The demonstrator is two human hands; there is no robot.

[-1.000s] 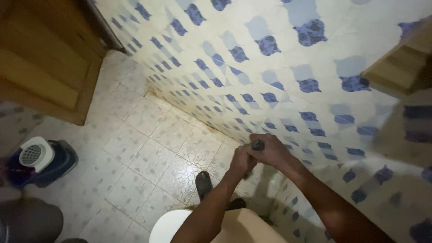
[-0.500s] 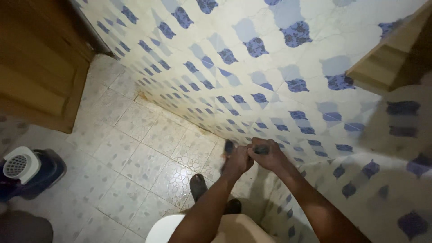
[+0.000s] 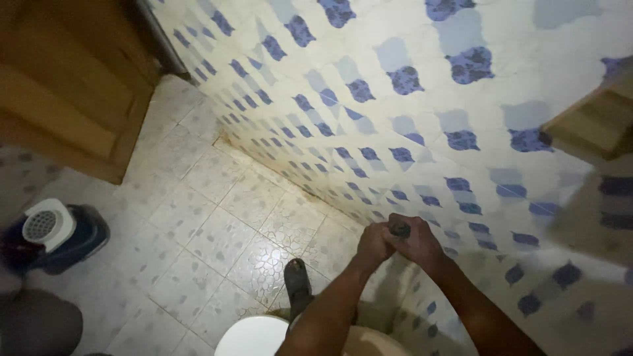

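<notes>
**Both hands wrapped around a dark handle end, right by the tiled wall**

Starting at the far left, a blue mop bucket [image 3: 62, 237] with a white strainer insert [image 3: 46, 224] is sitting on the floor, and just above it a wooden door [image 3: 72, 86] is taking up the top left corner. The pale patterned floor tiles [image 3: 217, 224] are spreading out across the middle, looking kinda glossy where the light is hitting them.

Moving right, a dark sandal [image 3: 298, 283] is pointing up the floor, with the foot in it, and right below that a round white rim [image 3: 254, 335] is poking in from the bottom edge, can't tell exactly what it is.

Then the hands. The left hand [image 3: 373, 242] is curling shut around a dark handle [image 3: 399, 229], and the right hand [image 3: 418, 241] is clamping over the top of it, so both fists are touching each other. Only the stubby dark end of the handle is peeking out between them, the rest is hidden under the fingers and forearms. It's sitting just beside the base of the wall, above the floor.

The wall [image 3: 409, 112] itself, cream tile with blue shapes, is filling the whole upper right, and a wooden ledge [image 3: 593, 122] is jutting out at the far right edge.
</notes>
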